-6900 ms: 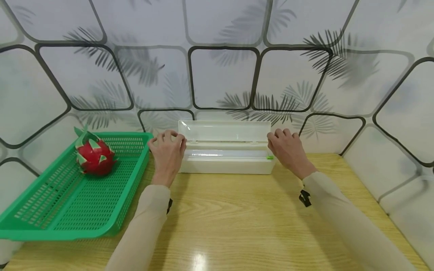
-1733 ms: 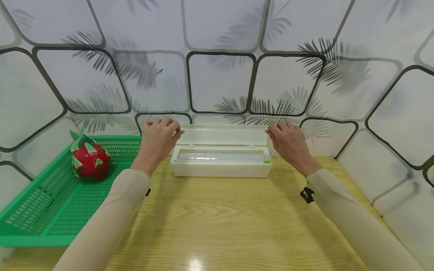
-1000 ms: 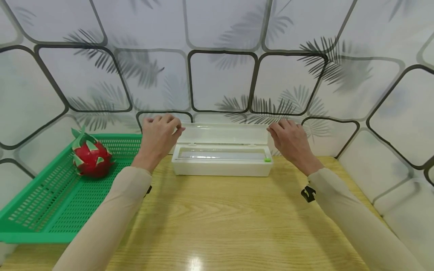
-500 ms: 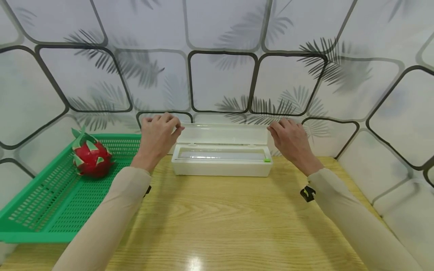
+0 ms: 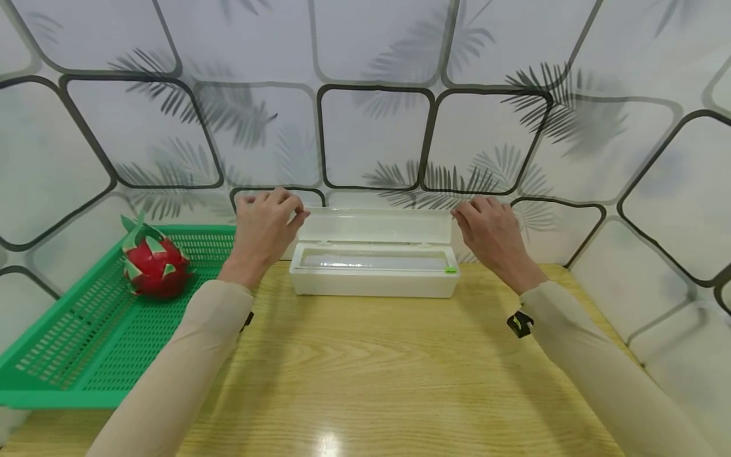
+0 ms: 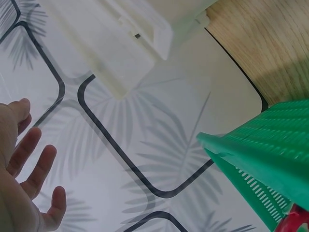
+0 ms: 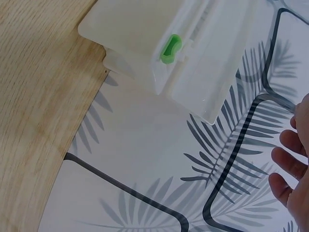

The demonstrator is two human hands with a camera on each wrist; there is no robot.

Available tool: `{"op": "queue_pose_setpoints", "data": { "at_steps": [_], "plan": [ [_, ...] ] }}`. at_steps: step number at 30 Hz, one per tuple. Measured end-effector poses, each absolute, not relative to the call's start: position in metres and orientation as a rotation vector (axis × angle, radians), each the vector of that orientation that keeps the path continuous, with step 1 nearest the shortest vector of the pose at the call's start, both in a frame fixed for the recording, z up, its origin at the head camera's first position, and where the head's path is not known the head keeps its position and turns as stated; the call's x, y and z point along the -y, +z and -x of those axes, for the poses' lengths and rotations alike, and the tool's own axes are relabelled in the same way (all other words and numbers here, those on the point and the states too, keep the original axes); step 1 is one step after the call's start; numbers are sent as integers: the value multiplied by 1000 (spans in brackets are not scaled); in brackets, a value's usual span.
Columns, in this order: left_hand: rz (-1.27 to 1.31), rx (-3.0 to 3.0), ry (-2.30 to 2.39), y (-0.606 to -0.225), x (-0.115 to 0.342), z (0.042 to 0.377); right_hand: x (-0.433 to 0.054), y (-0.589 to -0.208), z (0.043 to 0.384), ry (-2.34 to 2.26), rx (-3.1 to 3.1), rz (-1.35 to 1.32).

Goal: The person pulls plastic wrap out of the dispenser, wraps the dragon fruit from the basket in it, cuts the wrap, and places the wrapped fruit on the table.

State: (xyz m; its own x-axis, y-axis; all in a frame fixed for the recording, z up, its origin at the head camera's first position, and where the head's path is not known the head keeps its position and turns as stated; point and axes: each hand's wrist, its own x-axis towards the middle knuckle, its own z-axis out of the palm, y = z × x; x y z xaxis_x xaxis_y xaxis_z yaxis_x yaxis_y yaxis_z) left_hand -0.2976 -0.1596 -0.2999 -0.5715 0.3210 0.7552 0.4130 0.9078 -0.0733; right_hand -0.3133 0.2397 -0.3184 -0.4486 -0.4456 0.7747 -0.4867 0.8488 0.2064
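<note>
Head: on wooden table (image 5: 365, 368), white box (image 5: 374, 285), lid (image 5: 374, 226) raised, shiny roll (image 5: 371, 261) inside. Left hand (image 5: 263, 228) and right hand (image 5: 492, 233) at opposite ends of lid, thumbs close to forefingers; cannot tell of anything pinched. Far left, dragon fruit (image 5: 160, 271) in green basket (image 5: 68, 399).

Left wrist: fingers (image 6: 39, 171) loosely bent, parted, apart from lid.

Right wrist: fingers (image 7: 288, 162) likewise; green tab (image 7: 170, 48) on box.

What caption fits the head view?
Left hand and right hand flank an open white box; dragon fruit in green basket.

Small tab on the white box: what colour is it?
The small tab is bright green, clearest in right wrist view.
</note>
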Motion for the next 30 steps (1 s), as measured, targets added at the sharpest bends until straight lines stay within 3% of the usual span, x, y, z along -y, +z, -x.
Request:
{"op": "queue_pose_setpoints", "data": {
  "at_steps": [30],
  "plan": [
    [528,2202,-184,-291,160,298,-239,-308,311,43,2093,-655]
  ]
}}
